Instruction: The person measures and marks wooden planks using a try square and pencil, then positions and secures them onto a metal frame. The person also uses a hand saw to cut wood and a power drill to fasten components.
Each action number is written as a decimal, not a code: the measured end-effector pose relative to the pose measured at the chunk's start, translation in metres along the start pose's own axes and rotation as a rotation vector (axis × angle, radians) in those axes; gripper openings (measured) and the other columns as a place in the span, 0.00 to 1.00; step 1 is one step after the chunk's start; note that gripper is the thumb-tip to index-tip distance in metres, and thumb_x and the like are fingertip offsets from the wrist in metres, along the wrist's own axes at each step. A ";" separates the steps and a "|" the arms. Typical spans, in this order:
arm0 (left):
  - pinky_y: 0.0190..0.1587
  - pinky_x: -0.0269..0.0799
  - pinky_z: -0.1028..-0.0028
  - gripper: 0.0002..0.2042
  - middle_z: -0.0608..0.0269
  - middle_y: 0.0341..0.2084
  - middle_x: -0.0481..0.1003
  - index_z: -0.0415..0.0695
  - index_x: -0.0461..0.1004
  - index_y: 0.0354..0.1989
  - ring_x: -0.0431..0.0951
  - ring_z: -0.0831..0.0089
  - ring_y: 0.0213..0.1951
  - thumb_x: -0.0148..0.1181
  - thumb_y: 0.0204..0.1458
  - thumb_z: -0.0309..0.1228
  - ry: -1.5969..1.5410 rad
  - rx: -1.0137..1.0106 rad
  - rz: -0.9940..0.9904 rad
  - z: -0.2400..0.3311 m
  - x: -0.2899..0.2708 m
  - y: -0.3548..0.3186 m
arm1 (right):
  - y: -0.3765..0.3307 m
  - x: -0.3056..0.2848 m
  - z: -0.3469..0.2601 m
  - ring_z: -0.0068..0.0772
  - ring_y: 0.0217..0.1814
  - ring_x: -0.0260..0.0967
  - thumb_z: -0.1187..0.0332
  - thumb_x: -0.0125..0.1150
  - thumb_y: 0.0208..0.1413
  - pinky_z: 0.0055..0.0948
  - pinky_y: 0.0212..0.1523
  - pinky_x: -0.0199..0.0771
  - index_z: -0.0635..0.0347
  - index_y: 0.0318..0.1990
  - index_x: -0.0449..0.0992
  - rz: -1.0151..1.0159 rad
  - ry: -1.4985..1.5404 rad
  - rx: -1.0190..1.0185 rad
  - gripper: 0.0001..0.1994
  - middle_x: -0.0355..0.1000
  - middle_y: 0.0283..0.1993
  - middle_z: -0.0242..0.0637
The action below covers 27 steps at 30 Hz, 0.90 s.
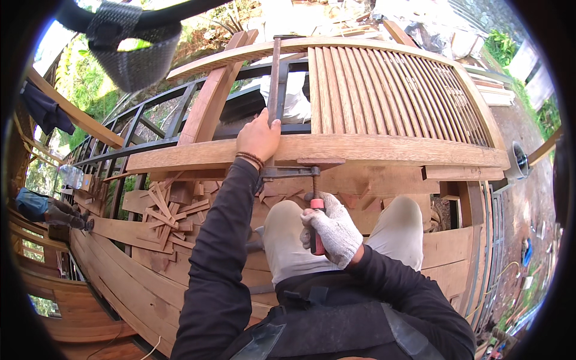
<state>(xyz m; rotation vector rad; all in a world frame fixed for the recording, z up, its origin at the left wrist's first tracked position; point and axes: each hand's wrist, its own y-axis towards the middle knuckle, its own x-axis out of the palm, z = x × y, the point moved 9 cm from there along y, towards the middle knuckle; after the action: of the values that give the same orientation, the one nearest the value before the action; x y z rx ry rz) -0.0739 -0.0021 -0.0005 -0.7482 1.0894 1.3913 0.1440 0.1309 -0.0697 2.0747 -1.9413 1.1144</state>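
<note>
A slatted wooden panel (384,90) lies across in front of me, its long near rail (384,148) facing my body. A bar clamp (275,78) spans it, with its steel bar running from the far rail to the near one. My bare left hand (259,137), with a beaded bracelet at the wrist, rests over the near rail and closes on that bar. In a white knitted glove, my right hand (333,231) wraps round the clamp's red handle (316,240). The threaded screw ends at a small wood block (321,162) against the rail.
Wood offcuts (168,216) lie heaped on planks at the left. A dark metal frame (150,129) and a wooden beam (207,108) run beneath the panel. Another person (48,207) stands far left. A dark strap (132,48) hangs at upper left.
</note>
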 end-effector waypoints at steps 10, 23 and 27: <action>0.55 0.75 0.53 0.25 0.39 0.46 0.80 0.40 0.75 0.59 0.80 0.43 0.50 0.55 0.61 0.46 -0.028 0.014 -0.007 -0.001 0.005 0.006 | 0.004 -0.004 0.005 0.34 0.24 0.74 0.72 0.58 0.63 0.35 0.24 0.77 0.56 0.48 0.63 0.000 0.028 -0.031 0.11 0.71 0.34 0.37; 0.48 0.76 0.57 0.23 0.53 0.24 0.82 0.36 0.78 0.33 0.84 0.52 0.40 0.54 0.64 0.48 0.003 -0.072 -0.068 -0.011 0.023 0.040 | 0.002 -0.002 0.011 0.38 0.29 0.76 0.71 0.55 0.65 0.37 0.29 0.80 0.57 0.62 0.63 -0.073 0.204 0.016 0.19 0.72 0.36 0.39; 0.48 0.76 0.57 0.23 0.51 0.26 0.83 0.36 0.78 0.35 0.84 0.51 0.41 0.54 0.64 0.48 -0.017 -0.062 -0.084 -0.011 0.024 0.044 | 0.008 -0.007 -0.005 0.34 0.31 0.76 0.69 0.57 0.65 0.35 0.32 0.80 0.63 0.61 0.63 -0.070 -0.050 -0.048 0.20 0.72 0.37 0.39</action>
<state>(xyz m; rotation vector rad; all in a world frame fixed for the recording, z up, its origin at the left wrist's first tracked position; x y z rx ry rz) -0.1216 0.0011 -0.0185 -0.8164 0.9948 1.3625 0.1355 0.1379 -0.0729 2.1474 -1.8819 1.0025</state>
